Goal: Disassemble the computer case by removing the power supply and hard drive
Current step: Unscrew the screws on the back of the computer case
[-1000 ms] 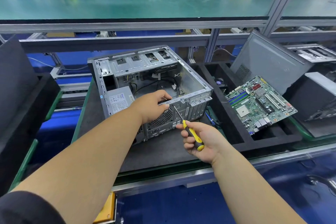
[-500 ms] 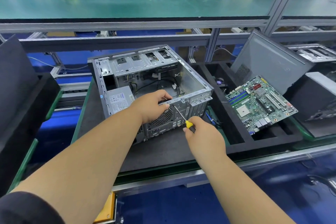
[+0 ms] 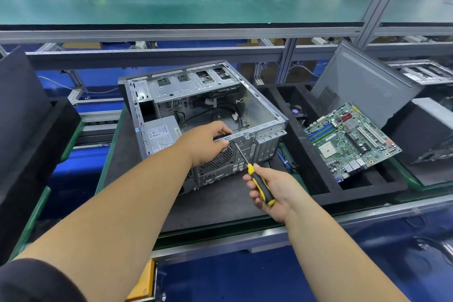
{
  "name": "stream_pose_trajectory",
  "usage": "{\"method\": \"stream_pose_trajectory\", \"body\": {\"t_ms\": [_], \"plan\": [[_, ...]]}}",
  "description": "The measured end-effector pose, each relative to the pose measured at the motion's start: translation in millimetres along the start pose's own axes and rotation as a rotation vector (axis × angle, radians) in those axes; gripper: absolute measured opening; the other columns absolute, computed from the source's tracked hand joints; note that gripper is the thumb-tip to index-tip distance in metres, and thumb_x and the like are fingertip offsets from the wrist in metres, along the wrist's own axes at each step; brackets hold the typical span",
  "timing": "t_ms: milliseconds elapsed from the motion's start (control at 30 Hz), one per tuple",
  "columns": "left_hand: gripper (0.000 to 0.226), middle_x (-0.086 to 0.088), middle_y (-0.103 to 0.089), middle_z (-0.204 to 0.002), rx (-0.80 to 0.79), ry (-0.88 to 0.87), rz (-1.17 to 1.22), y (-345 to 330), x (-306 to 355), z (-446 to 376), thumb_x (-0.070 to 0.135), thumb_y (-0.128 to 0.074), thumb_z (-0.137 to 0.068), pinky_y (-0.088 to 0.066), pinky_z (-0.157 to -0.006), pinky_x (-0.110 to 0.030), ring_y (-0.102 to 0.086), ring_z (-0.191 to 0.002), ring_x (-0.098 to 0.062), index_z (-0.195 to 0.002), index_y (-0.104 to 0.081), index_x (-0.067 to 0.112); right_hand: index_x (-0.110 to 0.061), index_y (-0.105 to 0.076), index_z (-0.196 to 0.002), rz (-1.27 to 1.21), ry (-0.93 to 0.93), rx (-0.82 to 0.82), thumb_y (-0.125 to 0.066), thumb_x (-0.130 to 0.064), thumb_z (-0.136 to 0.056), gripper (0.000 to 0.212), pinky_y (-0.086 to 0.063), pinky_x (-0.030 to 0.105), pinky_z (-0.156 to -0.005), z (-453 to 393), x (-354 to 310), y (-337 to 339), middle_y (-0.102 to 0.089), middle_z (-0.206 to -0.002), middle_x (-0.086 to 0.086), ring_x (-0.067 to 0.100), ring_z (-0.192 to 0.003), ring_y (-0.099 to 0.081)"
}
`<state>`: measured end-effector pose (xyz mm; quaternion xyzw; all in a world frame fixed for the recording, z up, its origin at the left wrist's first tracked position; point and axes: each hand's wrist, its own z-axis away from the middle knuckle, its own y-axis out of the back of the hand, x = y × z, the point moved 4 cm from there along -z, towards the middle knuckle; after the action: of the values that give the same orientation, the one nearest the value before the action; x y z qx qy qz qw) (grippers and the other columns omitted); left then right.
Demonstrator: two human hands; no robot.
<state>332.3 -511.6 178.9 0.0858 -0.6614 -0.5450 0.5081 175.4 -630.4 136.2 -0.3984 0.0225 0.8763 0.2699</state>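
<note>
An open grey computer case [image 3: 259,110] lies on its side on a dark mat, its rear panel facing me. The power supply [image 3: 159,133], a grey box with a white label, sits in the case's near left corner. My left hand [image 3: 208,143] grips the top edge of the rear panel, fingers curled over it. My right hand [image 3: 272,191] holds a yellow and black screwdriver [image 3: 259,182]. Its tip touches the rear panel just right of my left hand. Loose black cables lie inside the case. I cannot make out the hard drive.
A green motherboard [image 3: 350,140] leans in a black foam tray [image 3: 316,174] to the right. A grey side panel [image 3: 362,83] stands behind it. More cases sit at the far right. A green shelf [image 3: 196,5] runs overhead. Black foam [image 3: 22,115] stands at the left.
My right hand rolled on the screwdriver handle, palm down half a second ago and now turned back with the handle showing. The tip stayed at the rear panel. My left hand kept its grip.
</note>
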Motion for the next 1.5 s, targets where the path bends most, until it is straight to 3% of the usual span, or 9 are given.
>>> {"method": "stream_pose_trajectory", "body": {"t_ms": [233, 433, 600, 800, 933, 1133, 1233, 1367, 1500], "plan": [[0.025, 0.018, -0.064, -0.121, 0.007, 0.007, 0.016, -1, -1, -1, 0.035, -0.055, -0.096, -0.045, -0.100, -0.039, -0.058, -0.114, -0.012, -0.120, -0.056, 0.043, -0.017, -0.054, -0.074, 0.030, 0.144, 0.083, -0.068, -0.028, -0.092, 0.025, -0.034, 0.018, -0.040, -7, 3, 0, -0.052, -0.055, -0.003, 0.007, -0.039, -0.044], [0.024, 0.018, -0.064, -0.118, 0.004, 0.004, 0.018, -1, 0, 0, 0.036, -0.054, -0.096, -0.048, -0.096, -0.038, -0.060, -0.107, -0.013, -0.119, -0.055, 0.043, -0.024, -0.053, -0.084, 0.769, 0.558, 0.421, -0.064, -0.044, -0.087, 0.023, -0.038, 0.029, -0.056, -3, -6, 10, -0.059, -0.080, -0.003, 0.016, -0.063, -0.055], [0.023, 0.018, -0.064, -0.120, 0.005, 0.002, 0.004, 0, 0, -1, 0.037, -0.054, -0.097, -0.048, -0.095, -0.038, -0.060, -0.104, -0.013, -0.119, -0.055, 0.043, -0.017, -0.065, -0.082, 0.604, 0.393, 0.264, -0.047, -0.039, -0.100, 0.033, -0.045, 0.030, -0.058, -9, -5, 10, -0.065, -0.068, -0.001, 0.011, -0.048, -0.053], [0.025, 0.018, -0.062, -0.125, 0.004, -0.001, -0.017, -1, -1, -1, 0.038, -0.051, -0.097, -0.046, -0.098, -0.040, -0.056, -0.118, -0.012, -0.121, -0.053, 0.043, -0.025, -0.048, -0.084, 0.701, 0.500, 0.383, -0.066, -0.044, -0.086, 0.026, -0.056, 0.044, -0.072, -8, -8, 13, -0.055, -0.075, -0.006, 0.024, -0.073, -0.066], [0.025, 0.018, -0.062, -0.125, 0.006, -0.005, -0.028, -1, 0, 0, 0.039, -0.050, -0.097, -0.046, -0.098, -0.039, -0.055, -0.120, -0.012, -0.122, -0.052, 0.043, -0.022, -0.049, -0.086, 0.621, 0.501, 0.356, -0.071, -0.039, -0.084, 0.028, -0.044, 0.033, -0.055, -10, -8, 9, -0.053, -0.071, -0.005, 0.018, -0.057, -0.051], [0.039, 0.014, -0.055, -0.138, 0.044, -0.047, -0.104, -1, 1, 5, 0.045, -0.048, -0.097, -0.045, -0.100, -0.039, -0.053, -0.123, -0.015, -0.135, -0.044, 0.043, -0.018, -0.065, -0.084, 0.505, 0.446, 0.277, -0.055, -0.040, -0.093, 0.026, -0.044, 0.029, -0.057, -13, -6, 9, -0.065, -0.063, -0.005, 0.007, -0.048, -0.053], [0.043, 0.011, -0.051, -0.140, 0.237, -0.163, 0.039, 5, 5, 15, 0.035, -0.054, -0.097, -0.038, -0.104, -0.031, -0.045, -0.130, -0.011, -0.139, -0.045, 0.032, -0.019, -0.065, -0.083, 0.479, 0.438, 0.269, -0.054, -0.034, -0.094, 0.022, -0.043, 0.028, -0.056, -14, -6, 10, -0.063, -0.056, -0.010, 0.003, -0.041, -0.050], [0.023, 0.017, -0.062, -0.112, 0.463, -0.280, 0.270, 8, 15, 36, 0.019, -0.058, -0.094, -0.038, -0.088, -0.010, -0.053, -0.102, 0.003, -0.115, -0.062, 0.029, -0.017, -0.065, -0.083, 0.498, 0.456, 0.279, -0.057, -0.036, -0.093, 0.023, -0.046, 0.027, -0.055, -13, -7, 13, -0.063, -0.056, -0.010, 0.005, -0.044, -0.050], [0.019, 0.007, -0.071, -0.084, 0.325, -0.176, 0.567, -9, 22, 45, 0.011, -0.054, -0.096, -0.049, -0.072, -0.015, -0.063, -0.076, -0.008, -0.089, -0.067, 0.023, -0.015, -0.065, -0.086, 0.496, 0.473, 0.271, -0.059, -0.035, -0.092, 0.022, -0.045, 0.024, -0.052, -12, -8, 13, -0.060, -0.055, -0.010, 0.005, -0.044, -0.050]]}}
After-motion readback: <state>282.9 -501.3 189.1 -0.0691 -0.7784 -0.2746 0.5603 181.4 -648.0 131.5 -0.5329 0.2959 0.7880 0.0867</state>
